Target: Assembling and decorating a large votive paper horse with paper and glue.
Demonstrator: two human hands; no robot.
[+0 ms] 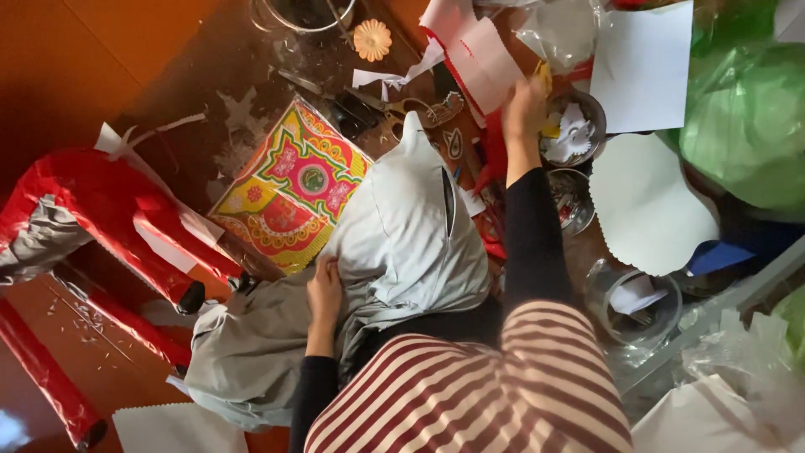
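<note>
Resting the left hand (324, 289) flat on grey cloth (402, 243).
Right hand (524, 105) reaches far, pinching a small yellow piece (545, 77) beside a metal bowl (594, 107).

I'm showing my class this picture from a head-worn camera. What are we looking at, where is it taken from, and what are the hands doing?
There is no machine here: a person works with two bare hands, and the single picture comes from a camera on their head, looking straight down. The striped sleeves and body fill the bottom. The left hand rests on a grey cloth spread over the lap. The right hand reaches forward toward a metal bowl of paper scraps and seems to pinch something small and yellow; what it is cannot be told. On the brown surface lie a colourful patterned card, scissors, white paper sheets, a paper flower and a red-wrapped frame at left.
</note>
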